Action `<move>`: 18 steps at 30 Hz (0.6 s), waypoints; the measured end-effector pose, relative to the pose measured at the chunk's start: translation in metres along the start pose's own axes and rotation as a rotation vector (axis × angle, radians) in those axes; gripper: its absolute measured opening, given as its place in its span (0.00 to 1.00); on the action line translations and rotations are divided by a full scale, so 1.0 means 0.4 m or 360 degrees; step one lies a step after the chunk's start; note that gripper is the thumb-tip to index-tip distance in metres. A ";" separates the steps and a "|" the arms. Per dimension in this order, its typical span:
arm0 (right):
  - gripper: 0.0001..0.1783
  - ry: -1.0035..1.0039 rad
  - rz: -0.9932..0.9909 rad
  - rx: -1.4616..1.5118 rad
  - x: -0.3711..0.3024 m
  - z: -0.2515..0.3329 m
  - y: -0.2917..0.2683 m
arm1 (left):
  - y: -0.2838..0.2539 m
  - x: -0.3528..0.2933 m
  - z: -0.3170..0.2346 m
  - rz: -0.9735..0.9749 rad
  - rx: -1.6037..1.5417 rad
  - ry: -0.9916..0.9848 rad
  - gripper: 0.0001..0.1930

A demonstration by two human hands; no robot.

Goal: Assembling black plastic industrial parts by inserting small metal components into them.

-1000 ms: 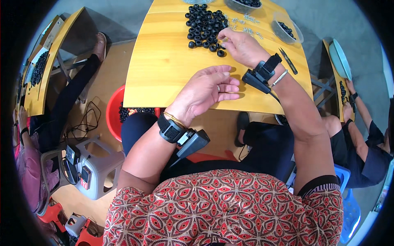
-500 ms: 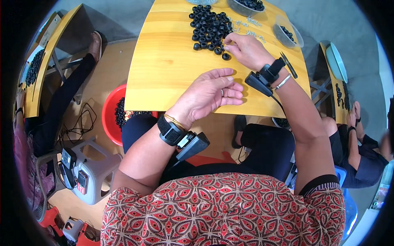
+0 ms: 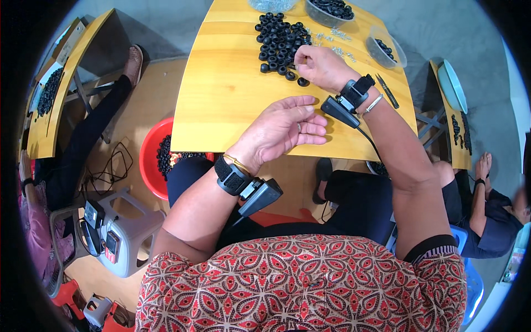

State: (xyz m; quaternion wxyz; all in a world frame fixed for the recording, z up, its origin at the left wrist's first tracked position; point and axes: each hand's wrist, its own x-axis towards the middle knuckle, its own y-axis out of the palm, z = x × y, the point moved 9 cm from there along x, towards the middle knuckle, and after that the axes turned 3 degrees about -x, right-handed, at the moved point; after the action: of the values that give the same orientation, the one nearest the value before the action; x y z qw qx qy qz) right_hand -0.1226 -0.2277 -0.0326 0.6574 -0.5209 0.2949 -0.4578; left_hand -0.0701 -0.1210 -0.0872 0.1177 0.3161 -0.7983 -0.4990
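Note:
My left hand (image 3: 285,127) is over the near part of the yellow wooden table (image 3: 215,105), palm turned inward, its fingers loosely stretched and nothing visible in it. Beyond it, my right hand (image 3: 323,67) reaches to the right edge of a heap of small round black ring-like pieces (image 3: 275,41). Its thumb and forefinger come together in a pinch; whatever is between them is too hidden to name. One loose black piece (image 3: 303,82) lies just below those fingertips. Small clear pieces (image 3: 338,34) are scattered past the right hand.
Clear tubs of black pieces (image 3: 331,20) (image 3: 387,55) stand at the far right. Black tweezers (image 3: 387,91) lie right of my wrist. A red basin (image 3: 148,160) of black pieces sits below the table's left edge. People sit at side tables, beside a grey stool (image 3: 130,235).
My right hand has shifted slightly left and toward the heap, its fingertips now closer together. The left hand stays almost where it was.

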 end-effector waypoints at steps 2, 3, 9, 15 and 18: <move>0.07 0.0105 -0.0065 0.0380 -0.002 -0.046 0.003 | 0.003 0.000 -0.001 0.0010 -0.0011 0.0004 0.16; 0.07 0.0141 -0.0097 0.0441 -0.007 -0.058 -0.002 | 0.001 -0.002 -0.001 0.0010 -0.0019 0.0006 0.16; 0.08 0.0095 -0.0210 0.0247 -0.022 -0.058 -0.043 | -0.004 0.000 0.000 -0.0038 -0.0036 0.0003 0.17; 0.12 -0.0035 -0.0100 -0.0083 0.013 0.027 0.005 | -0.002 0.002 -0.001 -0.0015 -0.0033 0.0013 0.17; 0.12 0.0001 -0.0066 -0.0149 0.020 0.025 0.017 | 0.002 0.002 0.002 -0.0014 -0.0036 -0.0018 0.17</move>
State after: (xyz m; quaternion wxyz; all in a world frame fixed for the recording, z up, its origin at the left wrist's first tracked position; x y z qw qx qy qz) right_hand -0.1087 -0.2306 -0.0357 0.6226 -0.5570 0.3053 -0.4571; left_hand -0.0715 -0.1206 -0.0870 0.1147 0.3154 -0.7919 -0.5102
